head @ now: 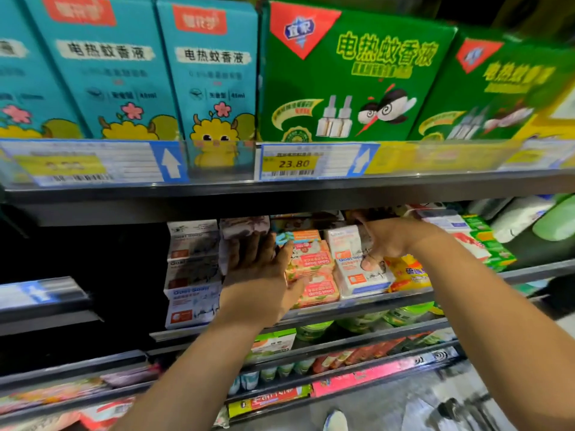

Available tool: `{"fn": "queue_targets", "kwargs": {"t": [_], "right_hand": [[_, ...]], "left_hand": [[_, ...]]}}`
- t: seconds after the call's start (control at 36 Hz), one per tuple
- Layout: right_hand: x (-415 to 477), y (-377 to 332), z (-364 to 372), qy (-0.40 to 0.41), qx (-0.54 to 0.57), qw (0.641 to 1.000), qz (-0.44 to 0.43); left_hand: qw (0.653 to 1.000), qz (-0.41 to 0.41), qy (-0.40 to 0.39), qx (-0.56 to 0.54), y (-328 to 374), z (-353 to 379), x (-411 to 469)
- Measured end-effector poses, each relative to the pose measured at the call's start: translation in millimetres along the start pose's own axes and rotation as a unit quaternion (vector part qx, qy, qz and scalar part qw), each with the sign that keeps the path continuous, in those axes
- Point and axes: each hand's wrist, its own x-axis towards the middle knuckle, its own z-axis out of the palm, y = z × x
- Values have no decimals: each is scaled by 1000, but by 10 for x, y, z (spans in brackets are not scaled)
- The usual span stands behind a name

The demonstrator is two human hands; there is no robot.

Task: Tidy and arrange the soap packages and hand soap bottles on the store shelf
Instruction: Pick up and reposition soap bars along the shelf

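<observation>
Grip: left hand [261, 262] open-flat against orange soap packages [311, 272]; right hand [389, 241] apparently pinching white package [357, 269]. Square both stacks flush.

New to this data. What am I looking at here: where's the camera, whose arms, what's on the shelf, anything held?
There is no robot: one camera worn on a person's head looks forward and down at a store shelf. Both bare arms are that person's. The left hand lies flat against the orange-pink Goat Soap packages. The right hand rests on the white Goat Soap boxes, its fingers curled; whether it actually grips one is unclear. More white soap boxes are stacked to the left. Above stand teal cartons and green cartons.
</observation>
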Motion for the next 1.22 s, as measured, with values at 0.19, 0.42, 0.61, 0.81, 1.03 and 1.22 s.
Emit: {"fn": "queue_targets", "kwargs": {"t": [0.19, 0.42, 0.61, 0.81, 1.03, 1.22], "right_hand": [[-67, 60, 60, 34, 11, 999, -17], [-156, 173, 183, 119, 170, 977, -42], [-637, 60, 421, 326, 290, 899, -33], [-1069, -67, 612, 346, 433, 831, -42], [-1397, -111, 890, 221, 673, 704, -42], [-1565, 141, 829, 155, 755, 636, -47]], "left_hand": [[999, -8, -41, 5, 12, -64, 13], [999, -13, -51, -8, 31, -145, -9], [995, -31, -78, -57, 35, -209, -26], [975, -66, -139, -163, 3, -370, 114], [947, 183, -27, -262, 350, -696, -65], [866, 280, -30, -413, 841, -673, -180]]}}
